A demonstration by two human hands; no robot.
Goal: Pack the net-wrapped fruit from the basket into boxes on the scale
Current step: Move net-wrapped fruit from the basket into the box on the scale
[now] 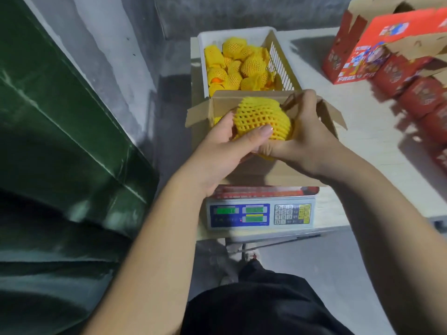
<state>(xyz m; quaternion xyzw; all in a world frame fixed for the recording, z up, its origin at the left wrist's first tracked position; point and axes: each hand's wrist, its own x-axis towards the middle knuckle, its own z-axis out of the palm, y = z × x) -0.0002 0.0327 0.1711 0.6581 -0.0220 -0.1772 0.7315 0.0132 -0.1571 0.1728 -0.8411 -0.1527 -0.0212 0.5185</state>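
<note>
While 2 hands (pixel 262 143) clasp it, round foam-netted fruit (pixel 262 117) tops cardboard box (pixel 266 170).

Both hands, left (pixel 217 151) and right (pixel 304 139), gripping one yellow net-wrapped fruit (pixel 262 118), open cardboard box (pixel 271 170) beneath grip, scale (pixel 261 215) under box, basket (pixel 283 66) of wrapped fruit beyond grip

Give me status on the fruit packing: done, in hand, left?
Done: red boxes sit along the table's right side, though whether they are filled cannot be told. In hand: the left hand and right hand hold one net-wrapped fruit over the open box on the scale. Left: the basket still holds many wrapped fruits.
</note>
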